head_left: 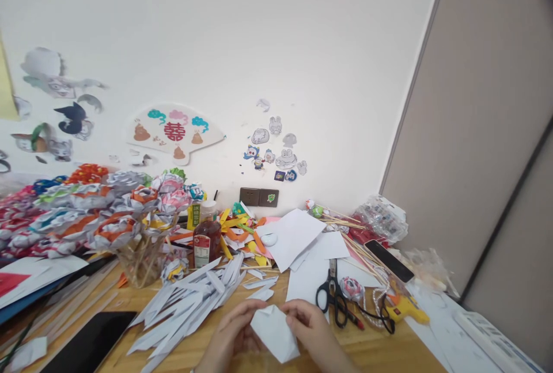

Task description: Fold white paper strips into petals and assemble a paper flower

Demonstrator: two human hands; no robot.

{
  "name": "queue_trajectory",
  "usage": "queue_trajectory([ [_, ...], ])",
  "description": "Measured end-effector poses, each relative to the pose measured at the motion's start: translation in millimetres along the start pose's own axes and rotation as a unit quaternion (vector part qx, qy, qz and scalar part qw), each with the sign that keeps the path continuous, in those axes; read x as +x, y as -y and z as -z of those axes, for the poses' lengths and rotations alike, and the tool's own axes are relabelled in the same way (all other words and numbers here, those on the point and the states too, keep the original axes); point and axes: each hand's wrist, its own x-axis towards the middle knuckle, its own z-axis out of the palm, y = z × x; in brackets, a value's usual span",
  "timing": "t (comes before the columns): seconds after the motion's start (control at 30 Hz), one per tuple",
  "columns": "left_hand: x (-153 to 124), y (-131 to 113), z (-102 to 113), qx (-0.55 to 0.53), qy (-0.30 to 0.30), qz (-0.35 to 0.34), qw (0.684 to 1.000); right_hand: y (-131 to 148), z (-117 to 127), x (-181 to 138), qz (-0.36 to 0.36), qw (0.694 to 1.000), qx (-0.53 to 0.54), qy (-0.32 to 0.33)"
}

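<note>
Left grip (235,327): pinching the paper (277,338), seemingly to steady it.
Right grip (313,330): pinching its opposite edge, perhaps keeping folds flat.
Scissors (332,298): near right grip, probably for easy reach.

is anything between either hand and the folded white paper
Nothing visible: the left hand and right hand both touch the folded white paper directly. The black scissors lie beyond the right hand, not in between.

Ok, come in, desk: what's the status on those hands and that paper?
Left hand, right hand: both holding folded white paper. Paper creased, partly covered by fingers. Close by: black scissors beyond right hand, paper strips beyond left.
</note>
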Motion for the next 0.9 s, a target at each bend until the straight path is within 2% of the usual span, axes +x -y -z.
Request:
queue_trajectory([
  [0.23,1.5,2.0,-1.9,0.090,0.019,-0.045,0.995,-1.5,1.7,-0.4,0.003,0.999,-0.028,-0.019],
  [0.47,2.7,2.3,-5.1,0.145,0.019,-0.050,0.988,-7.0,4.3,0.9,0.003,0.999,-0.033,-0.026],
  [0.63,5.0,4.8,-5.9,0.144,0.001,-0.043,0.989,-7.0,5.0,1.2,0.017,0.998,-0.047,-0.031],
  [0.9,4.9,9.6,-7.1,0.157,0.024,-0.030,0.987,-0.7,3.8,-1.6,0.033,0.991,-0.123,-0.043],
])
